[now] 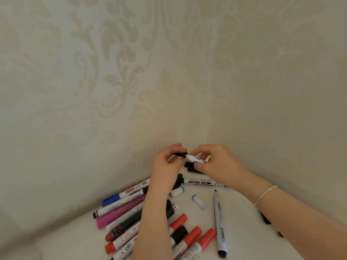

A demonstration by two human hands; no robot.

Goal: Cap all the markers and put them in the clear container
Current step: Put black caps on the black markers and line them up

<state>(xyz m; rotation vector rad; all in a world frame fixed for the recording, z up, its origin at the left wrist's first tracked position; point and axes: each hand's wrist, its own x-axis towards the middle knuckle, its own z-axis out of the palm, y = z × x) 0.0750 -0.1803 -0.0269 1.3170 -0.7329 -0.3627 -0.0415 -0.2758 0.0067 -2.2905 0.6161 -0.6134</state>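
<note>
My left hand (167, 166) pinches a black cap (180, 154) at the tip of a white marker (195, 158), whose barrel my right hand (217, 164) grips. Both hands hover above the table's far corner. Under my left forearm lies a pile of markers: a blue-capped one (112, 199), a magenta one (120, 212), and several with red caps (193, 235). An uncapped thin black marker (218, 222) lies to the right, tip pointing away from me. Another white marker (199, 182) lies behind the pile. No clear container is in view.
Two small white caps with blue ends (199, 201) (178, 191) lie loose on the white table (242, 237). Black caps (192, 167) sit under my right hand. Dark objects (265, 219) peek out beneath my right forearm. Patterned walls (131, 91) meet in a corner right behind.
</note>
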